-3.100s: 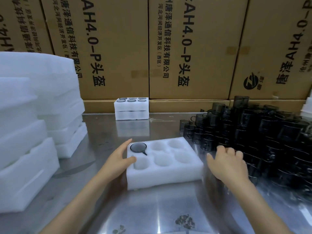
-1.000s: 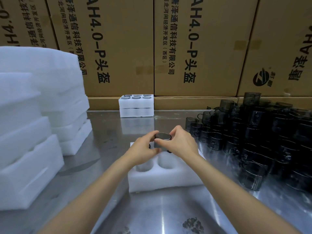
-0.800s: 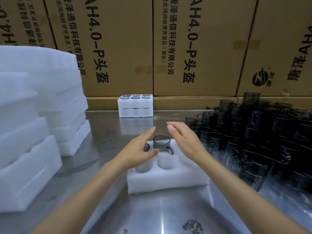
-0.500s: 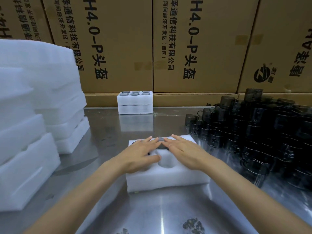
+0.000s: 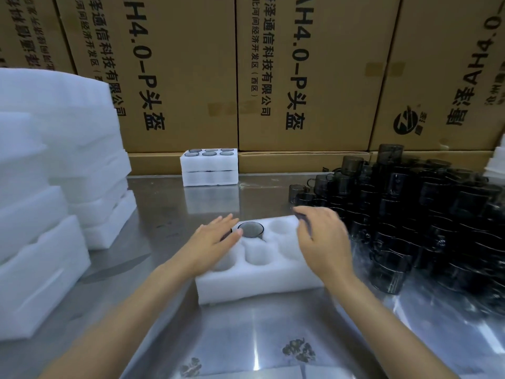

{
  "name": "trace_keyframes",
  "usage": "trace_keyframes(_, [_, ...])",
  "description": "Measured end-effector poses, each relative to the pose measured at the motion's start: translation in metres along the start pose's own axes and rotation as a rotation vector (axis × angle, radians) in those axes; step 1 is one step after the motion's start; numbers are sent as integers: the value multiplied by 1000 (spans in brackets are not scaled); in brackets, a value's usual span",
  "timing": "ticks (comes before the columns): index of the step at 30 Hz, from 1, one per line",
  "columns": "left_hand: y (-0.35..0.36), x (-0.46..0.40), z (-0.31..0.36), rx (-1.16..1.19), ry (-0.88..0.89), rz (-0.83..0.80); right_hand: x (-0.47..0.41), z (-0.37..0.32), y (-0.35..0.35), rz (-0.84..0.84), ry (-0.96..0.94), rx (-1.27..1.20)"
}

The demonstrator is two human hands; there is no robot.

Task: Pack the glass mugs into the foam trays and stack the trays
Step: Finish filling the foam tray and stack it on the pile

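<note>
my right hand (image 5: 323,239), empty with loose fingers, hangs nearer the mug pile (image 5: 426,222) just right of the foam tray (image 5: 259,280); my left hand (image 5: 216,242) lies flat on that tray.

- a packing or warehouse work area, not a home.
- large cardboard cartons (image 5: 300,72) printed with bold black lettering form a wall across the top of the frame.
- a bare steel worktable (image 5: 169,214) fills the lower half.
- tall stacks of white foam trays (image 5: 54,149) stand at the left edge.
- dozens of identical dark glass mugs (image 5: 426,209) are heaped at the right, bulk goods.
</note>
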State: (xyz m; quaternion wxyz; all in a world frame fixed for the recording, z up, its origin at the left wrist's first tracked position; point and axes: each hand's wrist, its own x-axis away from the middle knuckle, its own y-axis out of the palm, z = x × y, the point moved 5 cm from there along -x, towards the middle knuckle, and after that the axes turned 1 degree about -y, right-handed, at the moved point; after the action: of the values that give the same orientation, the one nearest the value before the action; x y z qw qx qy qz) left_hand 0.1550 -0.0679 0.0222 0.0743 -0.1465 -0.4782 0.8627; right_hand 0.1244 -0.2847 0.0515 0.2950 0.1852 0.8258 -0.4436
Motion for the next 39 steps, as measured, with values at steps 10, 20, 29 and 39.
trace_keyframes(10, [-4, -8, 1, -65, -66, -68, 57, 77, -51, -244, 457, 594])
trace_keyframes(20, [-4, -7, 0, -52, -52, -73, 35, 69, -43, -189, 284, 340])
trace_keyframes(29, [-6, -11, 1, -82, -29, -33, 13, 45, -64, -84, 154, 46])
trace_keyframes(39, [-5, -31, 78, 417, 116, -119, -41, -23, -28, -472, -78, -642])
